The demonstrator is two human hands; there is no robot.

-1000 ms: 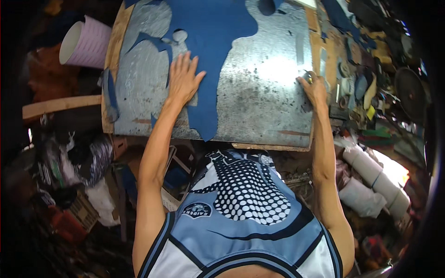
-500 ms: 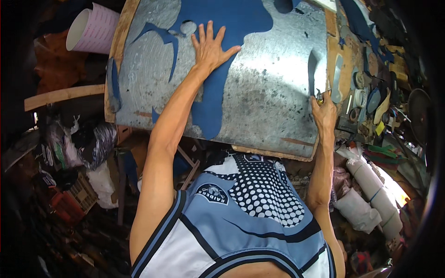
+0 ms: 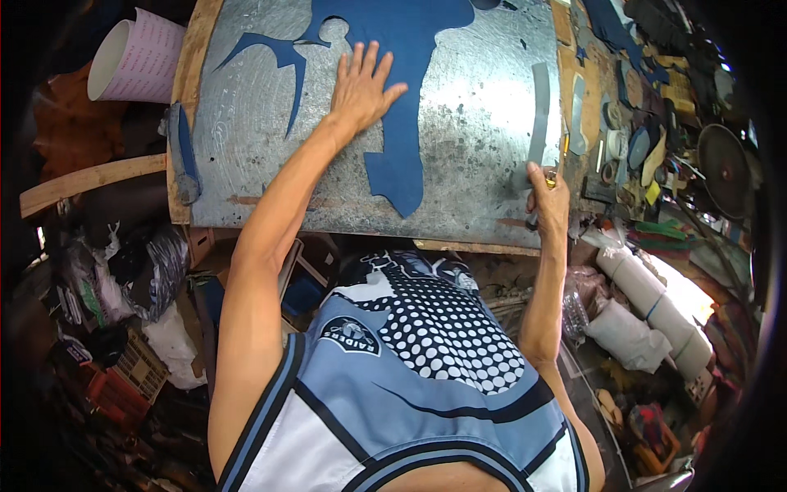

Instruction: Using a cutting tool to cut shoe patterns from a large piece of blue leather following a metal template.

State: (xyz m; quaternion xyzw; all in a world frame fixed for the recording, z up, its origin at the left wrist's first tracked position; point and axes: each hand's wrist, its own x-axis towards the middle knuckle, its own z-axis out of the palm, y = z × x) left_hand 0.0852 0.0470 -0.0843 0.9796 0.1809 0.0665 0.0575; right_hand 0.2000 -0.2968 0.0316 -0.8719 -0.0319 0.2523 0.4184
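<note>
The blue sheet (image 3: 408, 53), running from the top edge of the frame down to its centre, appears partly cut: a round gap and narrow curving arms mark its left side, while a broad area at the top looks whole and available; how many pieces have come out cannot be told. The left hand (image 3: 359, 94) lies flat on it, fingers open and spread; at right, the right hand (image 3: 551, 203) has its fingers closed around a small yellowish tool (image 3: 552, 182), its kind unclear, beside a grey strip (image 3: 539, 111). The surface (image 3: 471, 176) is scuffed, spotted grey metal edged with wood. Around it, the dim room holds a pale paper roll (image 3: 138, 61) upper left, plastic bags (image 3: 164, 275) lower left, and wrapped rolls (image 3: 652, 291) lower right.
</note>
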